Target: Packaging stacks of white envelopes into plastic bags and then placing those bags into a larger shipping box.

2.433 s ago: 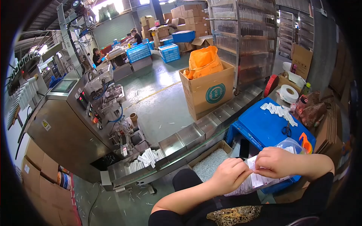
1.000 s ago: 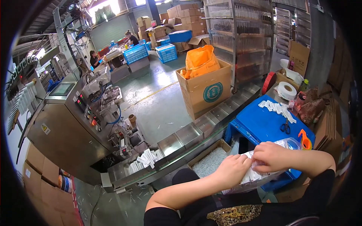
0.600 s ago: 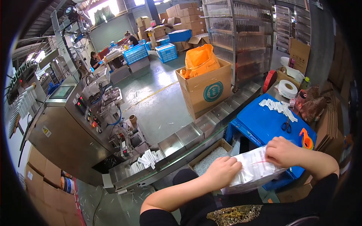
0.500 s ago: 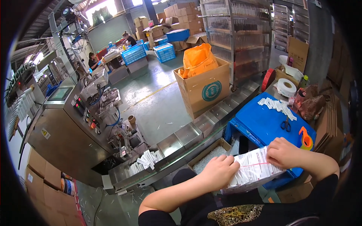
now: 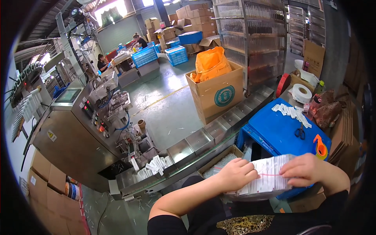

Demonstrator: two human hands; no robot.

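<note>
A clear plastic bag (image 5: 270, 183) packed with a row of white printed packets rests in front of my body, at the near edge of the blue surface. A thin red line, like a zip seal, runs along its upper face. On its left end my left hand (image 5: 239, 172) is closed, with the fingers curled on the plastic. My right hand (image 5: 304, 169) grips the right end, its fingers laid across the top and the thumb below. The bag's underside is hidden.
The blue surface (image 5: 270, 125) holds loose white packets (image 5: 291, 112), scissors (image 5: 300, 132) and an orange tape dispenser (image 5: 321, 148). A steel conveyor (image 5: 180, 150) carries packets (image 5: 156, 165) from the machine (image 5: 70, 137). Beyond stands a carton (image 5: 213, 96) with an orange bag. Two people sit far off.
My right hand has shifted down the bag's right end, its pinching fingers now laid over the top. My left hand keeps its grip. The whole view has shifted slightly.
</note>
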